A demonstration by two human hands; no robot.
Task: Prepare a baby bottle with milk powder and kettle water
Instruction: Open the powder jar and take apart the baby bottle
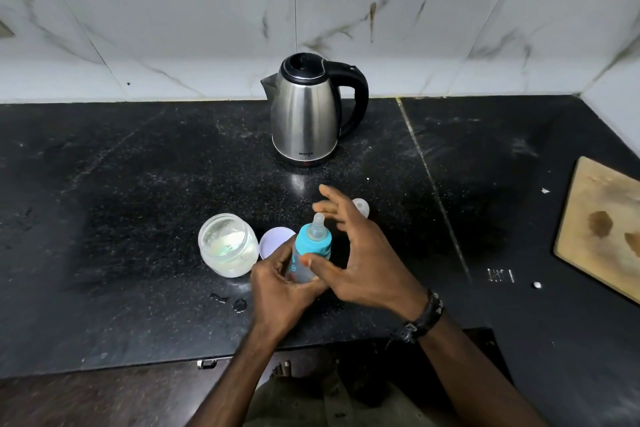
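the left hand [277, 282] is curled around the lower part of the baby bottle [306, 253] and keeps it a little tilted near the front of the black counter [138, 184]. the right hand [360, 253] has its fingers spread wide, with only the thumb touching the blue ring of the bottle; it grips nothing. i think the ring with the teat is being screwed, on or off i cannot tell. the open powder jar [227, 246] and its lid [273, 241] stand just beside, easy to reach. the kettle [306, 111] waits behind, well apart.
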